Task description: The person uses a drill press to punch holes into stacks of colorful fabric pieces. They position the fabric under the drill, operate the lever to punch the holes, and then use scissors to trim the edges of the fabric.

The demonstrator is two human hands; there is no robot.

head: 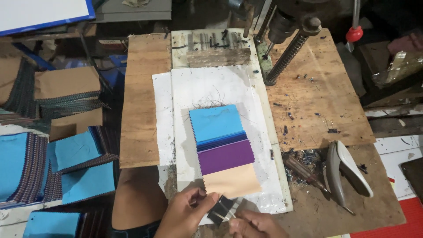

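Two hands work at the near edge of the tabletop, both closed on the same small thing: a black binder clip at the bottom end of a fanned swatch stack. The left hand pinches the clip from the left with thumb and forefinger, and the right hand comes up from below, fingertips on the clip's thin metal arms. The clip is stiff, springy metal, small and smooth, best taken by its arms, since the jaws would bite shut if released.

The swatch stack lies flat on a white plastic sheet in the middle of the bench. It is layered fabric, with light blue on top, darker blues stepped beneath, then purple, then a pale peach piece nearest the hands. The edges are pinked in a zigzag, and loose threads curl at the far end. Cloth like this is likely light, limp and prone to sliding layer over layer, so it wants gripping at the bound end where all pieces meet.

Around it, the worn wooden tabletop is littered with dark scraps. A drill press column stands at the back, a grey-and-white hand tool lies to the right, and further blue swatch piles sit on the left.
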